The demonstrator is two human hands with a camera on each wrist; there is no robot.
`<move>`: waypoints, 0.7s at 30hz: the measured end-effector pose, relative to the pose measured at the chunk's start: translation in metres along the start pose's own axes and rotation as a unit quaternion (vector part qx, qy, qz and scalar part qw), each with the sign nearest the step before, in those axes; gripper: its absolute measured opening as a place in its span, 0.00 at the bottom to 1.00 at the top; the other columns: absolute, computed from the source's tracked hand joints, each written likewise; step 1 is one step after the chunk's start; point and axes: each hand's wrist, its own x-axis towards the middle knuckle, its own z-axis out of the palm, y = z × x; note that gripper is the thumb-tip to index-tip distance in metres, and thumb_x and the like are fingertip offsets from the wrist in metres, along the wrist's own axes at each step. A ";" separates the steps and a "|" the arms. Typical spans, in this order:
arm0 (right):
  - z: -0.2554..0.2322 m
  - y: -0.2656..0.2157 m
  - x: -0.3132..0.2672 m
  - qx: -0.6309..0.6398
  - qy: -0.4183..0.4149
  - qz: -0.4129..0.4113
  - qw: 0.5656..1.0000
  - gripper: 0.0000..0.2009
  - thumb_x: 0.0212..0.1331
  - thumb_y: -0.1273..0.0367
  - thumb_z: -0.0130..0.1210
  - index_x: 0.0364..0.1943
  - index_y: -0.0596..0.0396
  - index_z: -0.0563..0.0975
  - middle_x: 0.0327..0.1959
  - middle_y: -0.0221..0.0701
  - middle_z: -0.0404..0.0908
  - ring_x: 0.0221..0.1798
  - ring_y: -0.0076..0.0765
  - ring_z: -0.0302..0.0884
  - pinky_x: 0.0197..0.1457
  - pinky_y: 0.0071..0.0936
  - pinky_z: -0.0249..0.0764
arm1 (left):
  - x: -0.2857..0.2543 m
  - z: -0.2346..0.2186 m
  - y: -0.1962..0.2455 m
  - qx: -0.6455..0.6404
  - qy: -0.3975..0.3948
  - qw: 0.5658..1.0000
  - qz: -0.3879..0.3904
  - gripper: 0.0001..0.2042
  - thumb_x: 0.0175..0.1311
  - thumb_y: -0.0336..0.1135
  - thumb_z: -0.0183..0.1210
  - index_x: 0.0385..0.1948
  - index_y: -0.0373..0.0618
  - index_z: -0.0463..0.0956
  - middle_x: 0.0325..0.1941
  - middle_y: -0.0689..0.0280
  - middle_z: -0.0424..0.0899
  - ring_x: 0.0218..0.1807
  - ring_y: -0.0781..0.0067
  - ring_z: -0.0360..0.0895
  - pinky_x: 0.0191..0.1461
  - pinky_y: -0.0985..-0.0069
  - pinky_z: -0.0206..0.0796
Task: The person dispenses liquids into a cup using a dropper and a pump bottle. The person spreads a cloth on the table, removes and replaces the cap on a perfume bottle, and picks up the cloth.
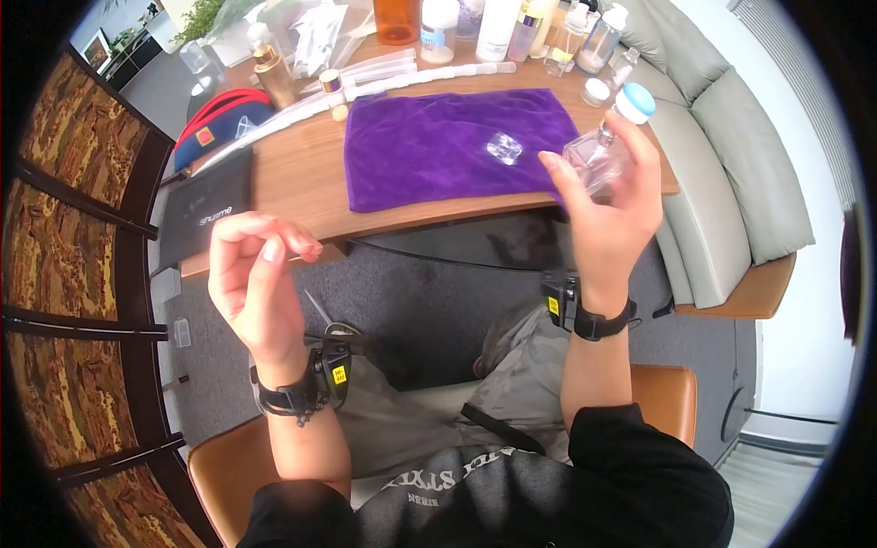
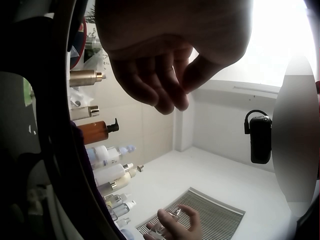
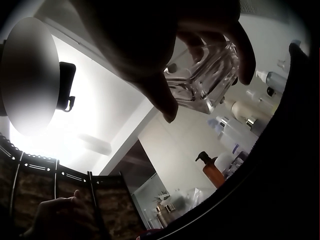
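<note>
In the head view, my right hand point(image 1: 614, 205) grips a clear, thick-walled glass bottle point(image 1: 594, 163) above the right end of a purple towel point(image 1: 411, 146). The right wrist view shows the angular glass point(image 3: 207, 80) between the thumb and fingers of that hand point(image 3: 165, 55). A small clear faceted piece point(image 1: 504, 148) lies on the towel, left of the bottle. My left hand point(image 1: 258, 283) is raised near the table's front left edge, fingers loosely bent and holding nothing visible. From the left wrist view, its fingers point(image 2: 160, 82) hang loosely curled.
Along the table's point(image 1: 301, 187) back stand several bottles, including an amber one point(image 1: 396, 20) and a gold one point(image 1: 272, 73). A blue-lidded container point(image 1: 635, 102) is behind my right hand. A dark folder point(image 1: 208, 196) and a red-blue pouch point(image 1: 224, 128) lie left.
</note>
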 end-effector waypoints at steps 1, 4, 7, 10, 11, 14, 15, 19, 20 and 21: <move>0.000 -0.001 0.001 -0.002 0.008 -0.009 1.000 0.26 0.44 0.73 0.80 0.51 0.57 0.82 0.51 0.41 0.83 0.54 0.42 0.83 0.58 0.36 0.79 | 0.000 0.000 0.000 0.000 -0.002 1.000 -0.001 0.07 0.72 0.24 0.54 0.48 0.37 0.73 0.34 0.58 0.81 0.37 0.68 0.80 0.43 0.69 0.75; -0.005 0.004 0.001 -0.043 -0.025 -0.047 0.998 0.27 0.44 0.73 0.80 0.52 0.57 0.82 0.51 0.41 0.83 0.54 0.43 0.83 0.58 0.35 0.78 | 0.000 0.000 0.000 -0.002 -0.003 1.000 -0.003 0.07 0.72 0.24 0.54 0.48 0.37 0.73 0.34 0.58 0.82 0.37 0.67 0.80 0.43 0.70 0.75; -0.002 0.003 -0.001 -0.025 -0.011 -0.020 0.999 0.27 0.44 0.73 0.80 0.51 0.57 0.82 0.51 0.41 0.83 0.55 0.43 0.82 0.59 0.36 0.78 | 0.000 -0.001 0.000 -0.001 0.000 1.000 -0.007 0.07 0.72 0.24 0.54 0.48 0.37 0.73 0.33 0.58 0.82 0.37 0.68 0.80 0.43 0.70 0.74; 0.000 0.000 0.001 -0.001 -0.001 0.000 1.000 0.26 0.44 0.73 0.80 0.51 0.57 0.82 0.51 0.41 0.83 0.55 0.44 0.82 0.58 0.36 0.78 | -0.001 0.000 0.000 0.002 0.004 1.000 -0.011 0.07 0.72 0.25 0.54 0.48 0.37 0.73 0.33 0.58 0.82 0.37 0.68 0.80 0.43 0.71 0.74; -0.001 0.001 0.001 -0.001 -0.001 -0.001 1.000 0.26 0.44 0.73 0.80 0.51 0.57 0.82 0.51 0.41 0.83 0.55 0.44 0.82 0.58 0.36 0.78 | -0.001 0.000 0.001 0.004 0.005 1.000 -0.010 0.07 0.72 0.25 0.55 0.48 0.37 0.73 0.33 0.58 0.82 0.37 0.68 0.80 0.43 0.71 0.74; -0.003 0.006 0.000 -0.042 -0.027 -0.043 0.998 0.27 0.45 0.73 0.79 0.52 0.58 0.81 0.52 0.40 0.83 0.54 0.42 0.82 0.58 0.35 0.78 | 0.000 -0.001 0.000 0.004 0.001 1.000 -0.007 0.06 0.72 0.25 0.55 0.47 0.37 0.73 0.33 0.57 0.82 0.37 0.68 0.80 0.43 0.71 0.74; -0.001 0.004 -0.002 -0.015 -0.013 -0.011 1.000 0.27 0.45 0.73 0.79 0.52 0.58 0.81 0.52 0.40 0.83 0.54 0.41 0.83 0.58 0.35 0.79 | 0.000 -0.001 0.000 0.004 0.002 1.000 -0.006 0.06 0.72 0.25 0.55 0.47 0.37 0.73 0.33 0.57 0.82 0.37 0.68 0.80 0.43 0.71 0.74; -0.002 -0.001 0.003 -0.018 0.000 -0.006 1.000 0.26 0.46 0.74 0.79 0.53 0.59 0.81 0.51 0.39 0.83 0.53 0.39 0.83 0.57 0.33 0.79 | -0.001 -0.003 0.002 0.017 -0.030 0.999 -0.002 0.08 0.74 0.24 0.50 0.51 0.39 0.73 0.36 0.60 0.77 0.38 0.67 0.75 0.43 0.69 0.72; -0.002 0.001 0.002 -0.018 0.000 -0.007 1.000 0.26 0.46 0.74 0.79 0.53 0.59 0.81 0.51 0.39 0.83 0.53 0.39 0.83 0.57 0.33 0.79 | -0.001 -0.002 0.002 0.018 -0.028 0.999 -0.002 0.08 0.74 0.24 0.50 0.50 0.39 0.73 0.36 0.60 0.77 0.38 0.67 0.75 0.43 0.69 0.72; -0.003 0.005 0.000 -0.010 -0.002 -0.001 1.000 0.27 0.46 0.74 0.79 0.53 0.59 0.81 0.52 0.38 0.82 0.53 0.37 0.82 0.55 0.32 0.80 | -0.001 -0.002 0.002 0.018 -0.028 0.999 -0.002 0.08 0.74 0.24 0.50 0.50 0.39 0.73 0.36 0.60 0.77 0.38 0.67 0.75 0.43 0.69 0.72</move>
